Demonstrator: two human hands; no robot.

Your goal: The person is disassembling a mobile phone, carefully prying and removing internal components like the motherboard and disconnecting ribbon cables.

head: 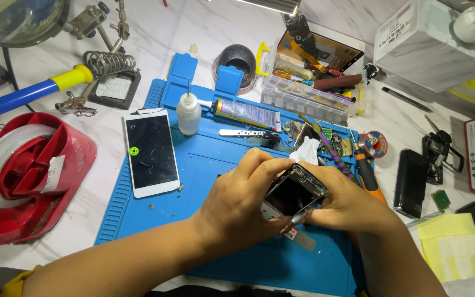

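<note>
Over the blue work mat (155, 214), my left hand (243, 201) and my right hand (350, 203) both grip an opened dark phone body (295, 192), tilted up on its edge. A thin metal tool (297, 218) pokes out beneath the phone by my right fingers; which hand holds it is unclear. A white scrap (306, 154) sits just behind the phone. A separate white-framed phone screen (150, 153) lies flat at the mat's left edge.
A small white dropper bottle (188, 113) and glue tube (246, 113) lie at the mat's back. Clear parts box (309, 88), orange-handled screwdriver (368, 176), black phone (410, 183), yellow notes (453, 247) are to the right. Red tape dispenser (28, 176) and soldering stand (108, 69) sit left.
</note>
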